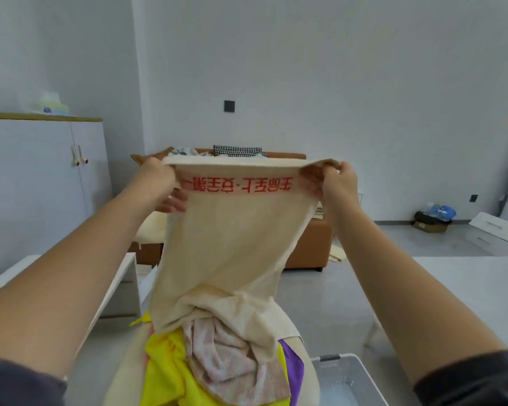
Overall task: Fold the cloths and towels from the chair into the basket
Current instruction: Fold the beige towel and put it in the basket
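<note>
Fingers (173, 202) of your left hand (159, 183) are curled round the top left corner of the towel (238, 244), and your right hand (335, 180) pinches the top right corner in the same way, with the cloth bunched inside the grip. Both arms are stretched forward and the hands are well apart, so the top edge is pulled tight between them. You hold the towel up in front of you. It is cream, with a band of red characters just under the top edge, and the characters stand upside down to you. Its lower part hangs down and narrows, and the bottom end lies crumpled on the pile on the chair (123, 376).

In this pile, a pink towel (226, 361) lies just under the cream one. A yellow cloth (165, 367) is on its left and a purple cloth (294, 367) shows on its right. All three touch each other.

Just beside the chair, at the lower right, stands the grey basket (352, 356); only a part of it is in view.

White tables (467, 282) are on both sides of you. Behind the towel is a brown sofa (308, 244) with a checked cloth (236, 150) on it. At the far left stands a white cabinet (41, 186), and at the far right a box (431, 225) sits on the floor by the wall.
</note>
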